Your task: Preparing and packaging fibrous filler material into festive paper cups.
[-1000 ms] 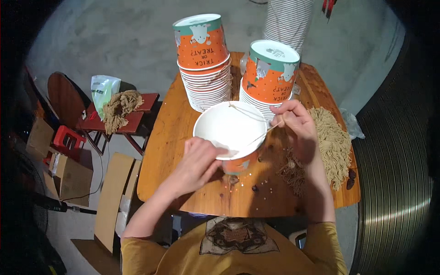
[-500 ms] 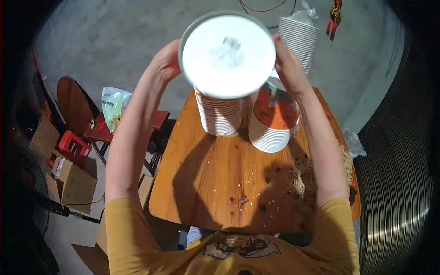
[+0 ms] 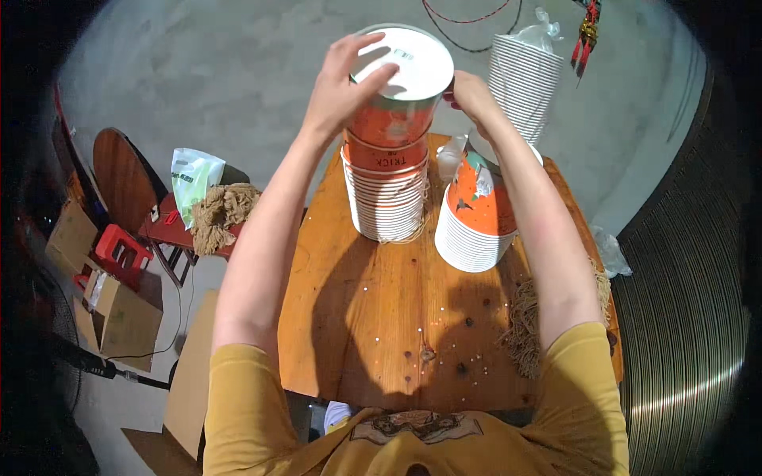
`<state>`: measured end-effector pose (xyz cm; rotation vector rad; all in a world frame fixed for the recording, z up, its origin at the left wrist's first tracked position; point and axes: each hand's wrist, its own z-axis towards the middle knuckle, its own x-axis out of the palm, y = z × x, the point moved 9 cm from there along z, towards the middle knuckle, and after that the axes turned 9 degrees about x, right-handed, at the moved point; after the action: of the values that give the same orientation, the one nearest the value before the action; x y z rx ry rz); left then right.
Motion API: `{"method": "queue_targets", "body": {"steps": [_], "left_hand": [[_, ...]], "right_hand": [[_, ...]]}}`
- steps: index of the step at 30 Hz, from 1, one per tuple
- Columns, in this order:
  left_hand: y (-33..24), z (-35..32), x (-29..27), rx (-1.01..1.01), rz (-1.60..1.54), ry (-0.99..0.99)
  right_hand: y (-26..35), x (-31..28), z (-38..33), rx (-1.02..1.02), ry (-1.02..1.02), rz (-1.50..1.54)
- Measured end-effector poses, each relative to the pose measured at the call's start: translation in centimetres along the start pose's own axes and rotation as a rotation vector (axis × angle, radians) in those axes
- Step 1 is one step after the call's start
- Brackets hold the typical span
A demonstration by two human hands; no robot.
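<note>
An upside-down orange paper bucket (image 3: 389,123) with a pale base sits over a stack of nested paper buckets (image 3: 386,202), whose white rims show below. My left hand (image 3: 343,89) grips it from the left, thumb and fingers reaching over the base. At its right side my right hand (image 3: 472,94) has its fingers curled in against the bucket; their exact hold is partly hidden. Beside it stands a second, shorter stack of inverted buckets (image 3: 476,242), orange with dark printed shapes, partly behind my right forearm.
A tall white bucket stack (image 3: 524,87) with clear plastic on top rises at the back right. Tan cord (image 3: 524,325) lies on the wooden table's (image 3: 333,349) right side. To the left are a small red table (image 3: 171,230) with more cord, a red stool (image 3: 123,250) and cardboard boxes (image 3: 131,325).
The bucket has come down from close in front of me onto the left stack. My left hand has shifted from its side to over its base; the right hand is lower.
</note>
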<state>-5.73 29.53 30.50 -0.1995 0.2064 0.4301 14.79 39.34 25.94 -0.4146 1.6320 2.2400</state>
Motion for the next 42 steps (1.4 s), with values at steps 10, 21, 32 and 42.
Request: {"method": "queue_targets", "body": {"steps": [10,21,32,42], "left_hand": [[11.1,-2.4,2.9,-0.555,0.033,0.319],[6.6,-5.0,-0.3,-0.254,0.238,-0.157],[-6.7,-21.4,17.3,-0.38,-0.221,0.292],[-6.1,-22.9,18.7,-0.507,-0.225,0.179]], "right_hand": [[0.0,-4.2,-7.9,-0.216,-0.129,-0.37],[-1.7,-4.7,-14.4,-0.355,-0.128,-0.595],[-1.0,-5.4,-15.3,-0.507,-0.256,-0.546],[0.8,-6.5,-16.4,-0.653,-0.39,-0.517]]}}
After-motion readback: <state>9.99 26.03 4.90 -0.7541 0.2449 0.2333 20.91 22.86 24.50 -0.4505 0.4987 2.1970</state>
